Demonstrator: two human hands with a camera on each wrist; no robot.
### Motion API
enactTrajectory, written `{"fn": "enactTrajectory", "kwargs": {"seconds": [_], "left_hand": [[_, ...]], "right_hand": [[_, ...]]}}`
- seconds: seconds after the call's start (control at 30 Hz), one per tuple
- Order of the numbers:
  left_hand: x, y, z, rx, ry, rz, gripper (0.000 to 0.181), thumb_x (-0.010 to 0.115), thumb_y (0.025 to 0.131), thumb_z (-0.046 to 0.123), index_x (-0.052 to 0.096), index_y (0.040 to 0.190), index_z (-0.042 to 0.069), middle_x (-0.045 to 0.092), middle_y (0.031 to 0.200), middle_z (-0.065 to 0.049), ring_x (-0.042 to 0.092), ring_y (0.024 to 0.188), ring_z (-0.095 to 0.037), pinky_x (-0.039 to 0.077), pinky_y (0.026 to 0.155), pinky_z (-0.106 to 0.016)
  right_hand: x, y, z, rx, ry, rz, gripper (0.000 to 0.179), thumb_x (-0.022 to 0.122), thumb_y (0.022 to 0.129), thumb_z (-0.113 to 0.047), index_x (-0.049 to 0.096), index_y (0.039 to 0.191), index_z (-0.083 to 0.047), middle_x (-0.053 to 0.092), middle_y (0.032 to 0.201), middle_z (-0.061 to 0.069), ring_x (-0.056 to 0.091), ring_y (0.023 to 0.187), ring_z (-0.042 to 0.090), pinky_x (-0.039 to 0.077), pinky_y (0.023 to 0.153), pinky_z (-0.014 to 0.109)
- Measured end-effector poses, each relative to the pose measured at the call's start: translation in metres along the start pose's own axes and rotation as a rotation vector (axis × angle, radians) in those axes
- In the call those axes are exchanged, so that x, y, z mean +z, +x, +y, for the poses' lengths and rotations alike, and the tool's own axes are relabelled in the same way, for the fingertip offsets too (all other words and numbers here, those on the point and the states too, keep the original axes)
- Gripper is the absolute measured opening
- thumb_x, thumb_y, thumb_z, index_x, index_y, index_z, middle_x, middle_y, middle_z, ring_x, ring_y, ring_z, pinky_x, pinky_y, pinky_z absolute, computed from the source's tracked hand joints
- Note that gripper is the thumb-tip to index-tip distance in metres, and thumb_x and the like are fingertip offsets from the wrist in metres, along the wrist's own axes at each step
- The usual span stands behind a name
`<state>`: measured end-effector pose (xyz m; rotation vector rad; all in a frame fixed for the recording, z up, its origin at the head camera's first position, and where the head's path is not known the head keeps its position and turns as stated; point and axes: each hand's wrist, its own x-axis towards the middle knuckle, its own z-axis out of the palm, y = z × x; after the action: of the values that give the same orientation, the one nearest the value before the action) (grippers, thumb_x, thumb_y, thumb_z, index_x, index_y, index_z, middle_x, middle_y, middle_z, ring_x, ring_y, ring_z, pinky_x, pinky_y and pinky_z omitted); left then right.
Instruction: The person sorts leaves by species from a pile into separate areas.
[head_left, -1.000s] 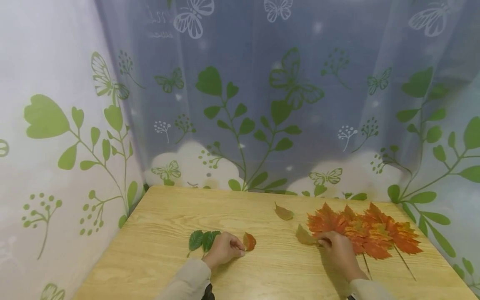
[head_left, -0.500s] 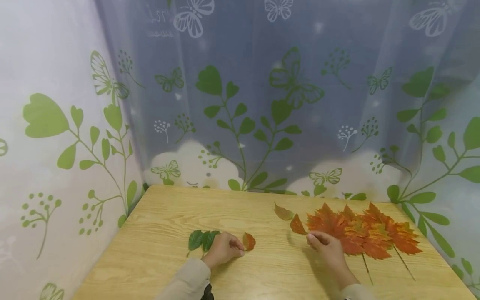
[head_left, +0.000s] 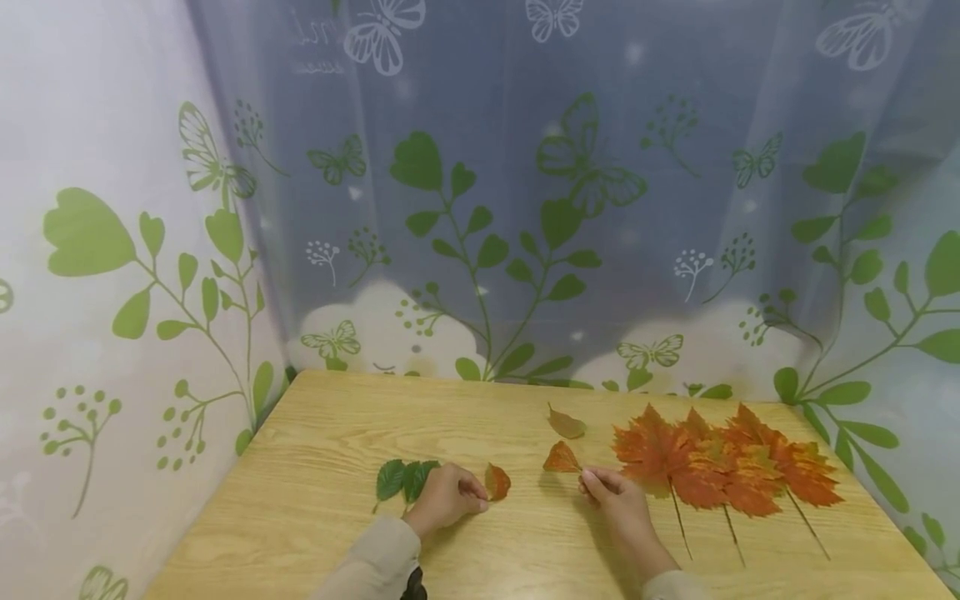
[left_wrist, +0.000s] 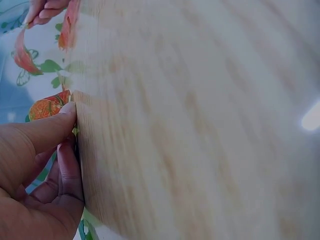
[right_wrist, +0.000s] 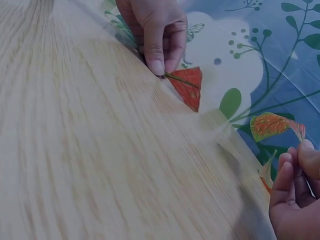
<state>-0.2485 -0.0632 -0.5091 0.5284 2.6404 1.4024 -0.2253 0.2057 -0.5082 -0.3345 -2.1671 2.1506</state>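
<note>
My left hand (head_left: pixel 447 497) rests low over the wooden table and pinches the stem of a small red-orange leaf (head_left: pixel 498 482). In the left wrist view its thumb and fingertips meet at that leaf's base (left_wrist: pixel 47 107). Raised above the tabletop, my right hand (head_left: pixel 618 504) holds a second red-orange leaf (head_left: pixel 561 457) by its stem. The right wrist view shows this second leaf (right_wrist: pixel 270 125) curling to the left from the fingertips. Behind it lies a brownish-green leaf (head_left: pixel 567 423). Green serrated leaves (head_left: pixel 391 481) lie left of my left hand, partly covered by it.
A row of orange maple leaves (head_left: pixel 720 467) with dark stems lies overlapping on the right of the table (head_left: pixel 337 417). Behind the table hangs a curtain (head_left: pixel 480 208) printed with leaves and butterflies.
My right hand has carried its leaf left from beside the maple leaves, and the leaf has turned from its yellow-green side to its red side. My left hand stays in place.
</note>
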Motion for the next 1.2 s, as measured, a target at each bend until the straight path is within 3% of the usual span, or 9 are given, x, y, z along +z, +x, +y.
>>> {"fn": "enactTrajectory", "kwargs": {"seconds": [0.13, 0.23, 0.33, 0.5, 0.6, 0.73, 0.93, 1.2], "left_hand": [[0.000, 0.000, 0.000, 0.003, 0.008, 0.003, 0.006, 0.080, 0.076, 0.009, 0.074, 0.075, 0.008, 0.068, 0.072, 0.003, 0.054, 0.065, -0.007, 0.045, 0.059, -0.024], [0.000, -0.002, 0.001, 0.008, 0.008, 0.006, 0.006, 0.080, 0.076, 0.008, 0.074, 0.075, 0.008, 0.068, 0.072, 0.002, 0.054, 0.064, -0.007, 0.046, 0.059, -0.023], [0.001, -0.003, 0.002, 0.011, 0.004, 0.007, 0.006, 0.080, 0.076, 0.008, 0.074, 0.075, 0.007, 0.068, 0.071, 0.001, 0.054, 0.063, -0.006, 0.046, 0.058, -0.023], [0.001, -0.003, 0.002, 0.016, 0.002, 0.006, 0.006, 0.080, 0.077, 0.009, 0.074, 0.075, 0.007, 0.068, 0.071, 0.001, 0.054, 0.062, -0.006, 0.046, 0.056, -0.023], [0.000, -0.002, 0.001, 0.012, -0.002, 0.003, 0.006, 0.080, 0.077, 0.009, 0.073, 0.076, 0.007, 0.068, 0.072, 0.001, 0.054, 0.062, -0.006, 0.046, 0.056, -0.023], [0.000, -0.001, 0.000, 0.019, 0.004, 0.009, 0.007, 0.080, 0.076, 0.009, 0.073, 0.075, 0.008, 0.067, 0.071, 0.002, 0.054, 0.062, -0.006, 0.045, 0.056, -0.023], [0.000, -0.001, -0.001, 0.038, 0.016, 0.017, 0.007, 0.080, 0.076, 0.008, 0.073, 0.075, 0.007, 0.067, 0.070, 0.002, 0.053, 0.061, -0.004, 0.045, 0.056, -0.022], [-0.001, -0.001, 0.001, 0.039, 0.005, 0.007, 0.007, 0.079, 0.077, 0.008, 0.073, 0.075, 0.007, 0.068, 0.071, 0.001, 0.054, 0.062, -0.005, 0.046, 0.057, -0.022]], "right_hand": [[0.012, 0.000, 0.006, 0.015, 0.081, -0.007, 0.030, 0.063, 0.093, -0.010, 0.061, 0.111, 0.013, 0.067, 0.086, 0.003, 0.062, 0.078, 0.010, 0.053, 0.072, 0.021], [0.020, 0.000, 0.011, 0.005, 0.055, -0.009, 0.031, 0.064, 0.093, -0.011, 0.062, 0.110, 0.014, 0.068, 0.088, 0.006, 0.063, 0.078, 0.010, 0.053, 0.071, 0.020], [0.024, -0.001, 0.015, -0.066, -0.118, 0.006, 0.027, 0.066, 0.091, -0.013, 0.066, 0.106, 0.010, 0.070, 0.089, 0.009, 0.064, 0.077, 0.011, 0.053, 0.068, 0.019], [0.023, -0.005, 0.015, -0.258, -0.501, 0.058, 0.017, 0.068, 0.090, -0.017, 0.073, 0.095, -0.001, 0.071, 0.084, 0.006, 0.062, 0.072, 0.011, 0.049, 0.060, 0.021], [0.020, -0.006, 0.012, -0.311, -0.601, 0.033, 0.013, 0.069, 0.089, -0.017, 0.073, 0.089, -0.005, 0.069, 0.077, 0.002, 0.057, 0.067, 0.010, 0.046, 0.057, 0.022], [0.019, -0.008, 0.006, -0.303, -0.623, -0.023, 0.011, 0.068, 0.090, -0.016, 0.072, 0.086, -0.006, 0.066, 0.075, -0.001, 0.055, 0.066, 0.009, 0.045, 0.057, 0.021], [0.022, -0.010, 0.000, -0.221, -0.507, -0.054, 0.015, 0.068, 0.089, -0.014, 0.072, 0.090, 0.000, 0.068, 0.079, 0.004, 0.054, 0.068, 0.012, 0.045, 0.056, 0.021], [0.029, -0.008, 0.002, -0.199, -0.487, -0.090, 0.011, 0.070, 0.087, -0.011, 0.072, 0.084, -0.001, 0.064, 0.065, 0.004, 0.056, 0.056, 0.011, 0.045, 0.050, 0.022]]}}
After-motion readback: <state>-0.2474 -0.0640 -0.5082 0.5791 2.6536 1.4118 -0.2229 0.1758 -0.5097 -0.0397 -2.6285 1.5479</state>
